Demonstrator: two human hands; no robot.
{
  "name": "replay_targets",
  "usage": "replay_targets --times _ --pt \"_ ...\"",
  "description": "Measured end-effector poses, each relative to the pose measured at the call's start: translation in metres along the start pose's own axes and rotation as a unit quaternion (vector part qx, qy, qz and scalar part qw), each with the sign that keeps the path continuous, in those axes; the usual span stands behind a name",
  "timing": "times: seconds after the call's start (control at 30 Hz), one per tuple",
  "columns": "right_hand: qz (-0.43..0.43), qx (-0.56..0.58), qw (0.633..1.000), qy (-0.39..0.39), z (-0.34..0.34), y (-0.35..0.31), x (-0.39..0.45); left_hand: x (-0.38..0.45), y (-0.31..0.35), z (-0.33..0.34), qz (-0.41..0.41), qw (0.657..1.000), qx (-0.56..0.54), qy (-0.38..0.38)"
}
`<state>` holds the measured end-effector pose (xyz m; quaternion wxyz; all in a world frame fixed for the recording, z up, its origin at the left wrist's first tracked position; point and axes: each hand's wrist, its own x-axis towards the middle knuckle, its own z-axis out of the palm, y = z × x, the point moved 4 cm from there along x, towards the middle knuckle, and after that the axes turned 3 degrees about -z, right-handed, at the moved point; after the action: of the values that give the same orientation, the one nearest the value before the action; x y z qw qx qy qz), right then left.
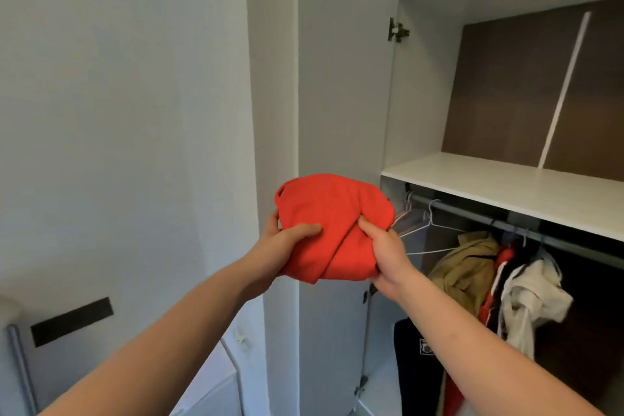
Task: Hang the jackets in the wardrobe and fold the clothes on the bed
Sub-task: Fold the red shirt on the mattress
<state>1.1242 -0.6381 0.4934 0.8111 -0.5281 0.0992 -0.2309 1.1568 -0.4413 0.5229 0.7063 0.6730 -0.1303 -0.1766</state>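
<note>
A folded red garment (332, 226) is being held up in front of an open wardrobe (422, 84), level with the front edge of its white shelf (506, 187). The left hand (283, 243) and right hand (385, 257) are each gripping it, fingers curled round the cloth. Under the shelf, a tan jacket (467, 267), a white jacket (533, 300) and bare hangers (429, 223) are hanging from the rail (472, 213).

The white shelf (506, 186) lies bare before me, the open door (344, 78) stands at its left, and below it the rail (472, 213) seems crowded with hanging jackets (499, 284).
</note>
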Motion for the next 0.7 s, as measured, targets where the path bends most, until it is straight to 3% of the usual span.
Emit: replay_targets --times 0.23,0.7 --pt "-0.049 -0.001 0.994 0.099 -0.045 -0.048 0.047 0.076 0.028 0.060 -0.010 0.993 0.038 -0.111" --pt "-0.078 0.011 0.980 0.181 -0.147 -0.104 0.204 0.259 0.052 0.199 0.007 0.990 0.012 -0.142"
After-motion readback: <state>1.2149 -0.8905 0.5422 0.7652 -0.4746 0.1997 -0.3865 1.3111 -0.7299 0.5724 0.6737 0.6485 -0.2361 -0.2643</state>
